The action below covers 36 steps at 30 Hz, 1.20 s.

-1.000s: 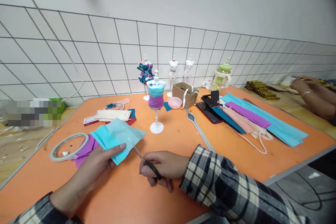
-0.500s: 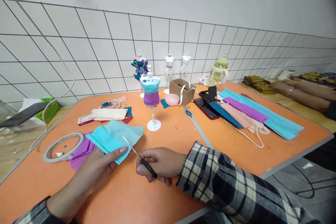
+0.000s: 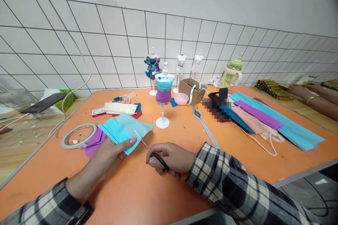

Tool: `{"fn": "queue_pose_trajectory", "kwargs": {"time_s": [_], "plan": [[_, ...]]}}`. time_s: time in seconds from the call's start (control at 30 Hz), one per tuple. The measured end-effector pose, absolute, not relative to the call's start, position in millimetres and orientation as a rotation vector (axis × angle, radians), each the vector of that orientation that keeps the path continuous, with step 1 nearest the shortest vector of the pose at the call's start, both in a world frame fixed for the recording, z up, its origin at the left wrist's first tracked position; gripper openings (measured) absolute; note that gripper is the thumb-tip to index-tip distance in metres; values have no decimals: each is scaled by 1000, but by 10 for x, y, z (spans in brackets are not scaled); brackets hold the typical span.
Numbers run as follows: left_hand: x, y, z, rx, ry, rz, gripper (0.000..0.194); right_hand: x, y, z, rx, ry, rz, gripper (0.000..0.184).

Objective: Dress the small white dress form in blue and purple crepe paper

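My left hand [image 3: 112,156] pinches a light blue sheet of thin fabric [image 3: 126,126] near its lower edge, thumb on top. Black-handled scissors [image 3: 160,160] are gripped in my right hand [image 3: 170,160]. Their blades lie across the right part of the sheet; whether they are parted is hard to make out. Just beyond the sheet stands a small white dress form [image 3: 164,86] on a round base, wrapped in blue and purple. Purple fabric pieces [image 3: 95,142] and a roll of tape [image 3: 79,135] lie left of my left hand.
Behind stand a decorated dress form [image 3: 152,68] and two white ones. A cardboard box [image 3: 196,95], a pink bowl [image 3: 181,98] and a bottle [image 3: 232,74] are at the back. Fabric strips [image 3: 290,126] and a grey measuring strip [image 3: 208,132] lie right. Another person's hands [image 3: 303,93] are far right.
The view swings slightly left and then right. My left hand keeps hold of the blue fabric, and the scissors stay at its right part. The other person's hands have shifted.
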State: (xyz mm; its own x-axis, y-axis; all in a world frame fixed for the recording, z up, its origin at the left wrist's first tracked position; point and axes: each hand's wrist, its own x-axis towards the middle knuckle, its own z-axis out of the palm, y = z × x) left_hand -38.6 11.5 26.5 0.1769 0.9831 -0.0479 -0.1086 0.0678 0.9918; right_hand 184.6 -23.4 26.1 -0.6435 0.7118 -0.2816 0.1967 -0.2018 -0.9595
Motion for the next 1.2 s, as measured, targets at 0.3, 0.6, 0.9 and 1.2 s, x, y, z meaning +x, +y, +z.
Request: {"fn": "queue_pose_trajectory", "kwargs": {"time_s": [0.3,0.6,0.9,1.2], "plan": [[-400,131,276,1182,1023,1103,48,1840,-224,255,-1096,-1650,1877,34],[-427,145,250,1131,1044,1114,36,1838,-213,202,-1114,-1604,1895,36],[-424,149,172,1233,1096,1069,42,1867,-200,249,-979,-1581,2018,36],[-397,145,154,1243,1096,1068,49,1857,-206,245,-1001,-1592,1993,31]]}}
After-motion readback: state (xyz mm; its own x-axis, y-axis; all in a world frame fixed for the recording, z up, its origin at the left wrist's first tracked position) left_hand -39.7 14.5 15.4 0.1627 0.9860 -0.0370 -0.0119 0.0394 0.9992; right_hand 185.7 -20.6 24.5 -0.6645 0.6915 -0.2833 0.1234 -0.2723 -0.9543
